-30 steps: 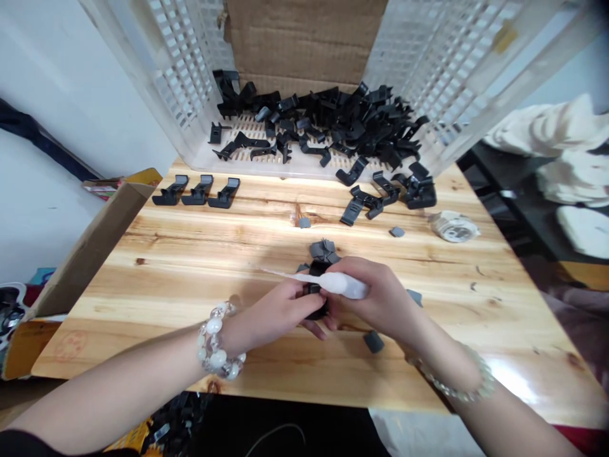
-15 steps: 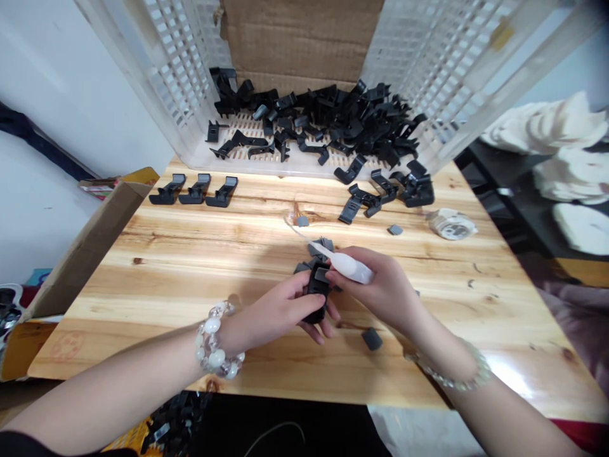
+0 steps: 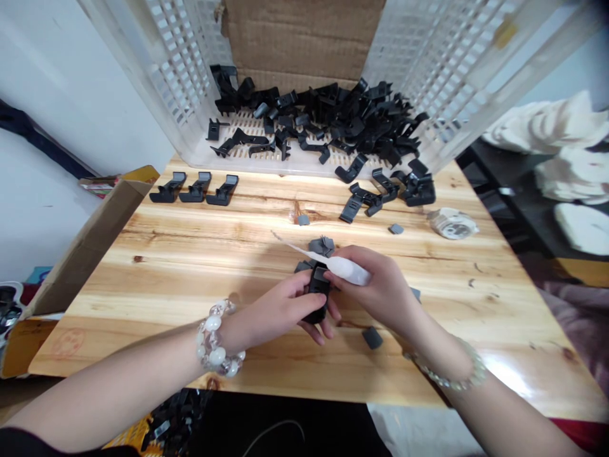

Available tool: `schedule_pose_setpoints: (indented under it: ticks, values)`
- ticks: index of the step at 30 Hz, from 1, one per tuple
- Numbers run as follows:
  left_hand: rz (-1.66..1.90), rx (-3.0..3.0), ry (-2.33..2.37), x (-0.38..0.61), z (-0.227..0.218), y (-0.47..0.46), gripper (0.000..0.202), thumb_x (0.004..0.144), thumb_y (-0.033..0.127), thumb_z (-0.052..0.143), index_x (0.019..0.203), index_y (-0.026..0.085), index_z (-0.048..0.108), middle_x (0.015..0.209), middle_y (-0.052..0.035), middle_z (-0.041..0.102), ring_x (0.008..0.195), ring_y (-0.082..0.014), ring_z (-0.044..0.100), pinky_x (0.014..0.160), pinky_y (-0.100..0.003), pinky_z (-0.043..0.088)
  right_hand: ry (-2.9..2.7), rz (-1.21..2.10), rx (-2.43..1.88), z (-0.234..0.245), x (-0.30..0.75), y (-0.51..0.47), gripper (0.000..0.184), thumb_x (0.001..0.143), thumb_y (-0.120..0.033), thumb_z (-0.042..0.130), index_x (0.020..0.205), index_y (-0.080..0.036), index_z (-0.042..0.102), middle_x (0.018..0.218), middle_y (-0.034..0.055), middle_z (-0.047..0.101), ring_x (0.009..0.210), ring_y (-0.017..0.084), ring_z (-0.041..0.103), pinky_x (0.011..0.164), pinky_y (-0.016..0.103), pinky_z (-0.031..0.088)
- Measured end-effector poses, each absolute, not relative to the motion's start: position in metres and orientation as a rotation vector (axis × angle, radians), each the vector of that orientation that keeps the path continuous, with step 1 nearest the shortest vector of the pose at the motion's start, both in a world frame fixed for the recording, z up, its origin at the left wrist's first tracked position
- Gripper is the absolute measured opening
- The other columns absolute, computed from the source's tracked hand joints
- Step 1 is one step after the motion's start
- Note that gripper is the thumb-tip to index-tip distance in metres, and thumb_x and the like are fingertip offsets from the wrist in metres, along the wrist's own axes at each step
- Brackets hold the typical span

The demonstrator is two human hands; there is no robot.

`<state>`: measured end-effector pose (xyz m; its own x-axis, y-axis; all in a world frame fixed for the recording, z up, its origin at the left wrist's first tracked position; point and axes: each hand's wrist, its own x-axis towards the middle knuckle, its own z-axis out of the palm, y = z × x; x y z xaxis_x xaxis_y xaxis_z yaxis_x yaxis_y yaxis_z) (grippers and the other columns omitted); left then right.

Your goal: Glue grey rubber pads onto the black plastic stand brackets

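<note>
Black plastic clip (image 3: pixel 316 293) gripped in left hand (image 3: pixel 276 311), white squeeze bottle (image 3: pixel 349 271) with thin nozzle wrapped in right hand (image 3: pixel 380 285), just above and touching distance from the clip.
Faint red stamp (image 3: pixel 64 343) on pale wooden surface (image 3: pixel 118 343), too blurred to read. Small grey square pads (image 3: pixel 320 246) just beyond both hands, nothing between hands and clip. Farther off, three upright black clips (image 3: pixel 193 188) in a row, heap of black clips (image 3: pixel 333 111) inside white perforated plastic crate (image 3: pixel 176 57), roll of tape (image 3: pixel 451 223) near the surface's right edge.
</note>
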<state>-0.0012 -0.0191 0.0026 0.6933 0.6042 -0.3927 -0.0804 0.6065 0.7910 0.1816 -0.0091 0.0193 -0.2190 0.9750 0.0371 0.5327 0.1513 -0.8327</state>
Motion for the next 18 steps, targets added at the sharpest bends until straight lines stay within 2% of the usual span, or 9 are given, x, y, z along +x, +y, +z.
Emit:
schedule_pose_setpoints:
  ticks: [11, 18]
  values:
    - [0.453, 0.899, 0.730, 0.0010, 0.0025, -0.0206, 0.015, 0.090, 0.027, 0.055, 0.100, 0.016, 0.050, 0.088, -0.0047, 0.063, 0.070, -0.0147, 0.066, 0.062, -0.031, 0.058, -1.716, 1.017, -1.481, 0.0107, 0.1812, -0.0091, 0.014, 0.078, -0.028, 0.069, 0.084, -0.021, 0.058, 0.077, 0.0012, 0.065, 0.072, 0.019, 0.059, 0.066, 0.031, 0.046]
    - [0.422, 0.927, 0.810, 0.0015, 0.0044, -0.0230, 0.014, 0.091, 0.028, 0.054, 0.100, 0.018, 0.048, 0.086, -0.0029, 0.064, 0.071, -0.0151, 0.068, 0.070, -0.033, 0.057, -1.715, 1.071, -1.501, 0.0107, 0.1821, -0.0085, 0.016, 0.076, -0.027, 0.070, 0.082, -0.021, 0.057, 0.075, 0.0011, 0.064, 0.071, 0.019, 0.058, 0.062, 0.030, 0.044]
